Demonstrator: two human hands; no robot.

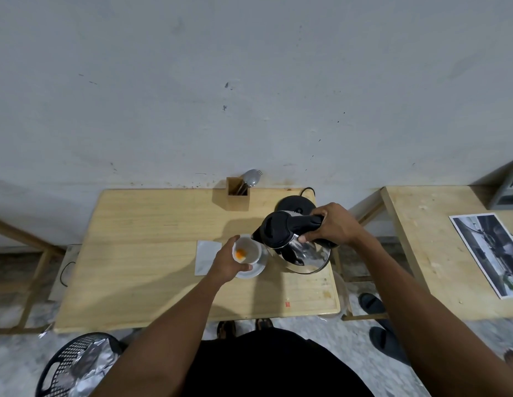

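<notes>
A steel electric kettle (302, 255) with a black lid and handle is tilted to the left, its spout just over a white cup (251, 250). My right hand (334, 224) grips the kettle's black handle. The cup stands on a white saucer (256, 270) and has an orange lump on its inner left side. My left hand (228, 263) curls round the cup's left side, thumb at the rim. Whether water is pouring cannot be seen.
The wooden table (152, 270) also carries a white sachet (205, 257), a wooden holder (237, 197) with cutlery, and the kettle's black base (294, 203). A second table (421, 253) with a photo print stands to the right. A black basket (74, 365) sits on the floor.
</notes>
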